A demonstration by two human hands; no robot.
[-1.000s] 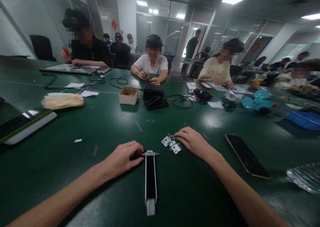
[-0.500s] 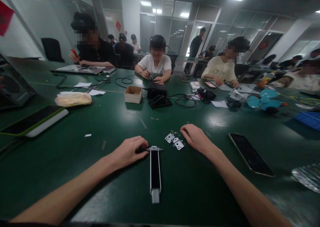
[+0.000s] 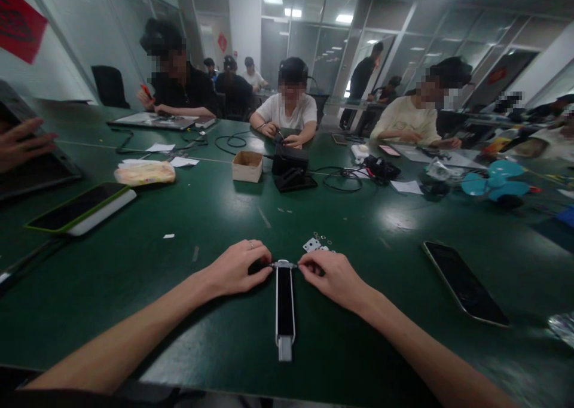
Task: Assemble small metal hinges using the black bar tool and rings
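A long narrow tool with a black face, silver edges and a pale end piece (image 3: pixel 285 312) lies on the table, pointing away from me. A thin metal rod (image 3: pixel 287 265) crosses its far end. My left hand (image 3: pixel 240 267) pinches the rod's left end between thumb and fingers. At the right end, my right hand (image 3: pixel 334 274) has its fingertips pressed together; whatever they hold is too small to make out. Just beyond that hand lie flat metal plates with holes (image 3: pixel 311 244), partly hidden by it, and several small washers (image 3: pixel 323 237).
On the green table (image 3: pixel 215 348) a dark phone (image 3: pixel 464 282) lies to the right and a green-edged phone (image 3: pixel 81 207) to the left. Farther off stand a small cardboard box (image 3: pixel 247 167), a black stand (image 3: pixel 291 166) and a blue fan blade (image 3: pixel 495 180). Co-workers sit opposite.
My right hand has come from beyond the plates toward me and left, to the rod's right end. My left hand stays on the rod. Another person's hand now shows at the far left.
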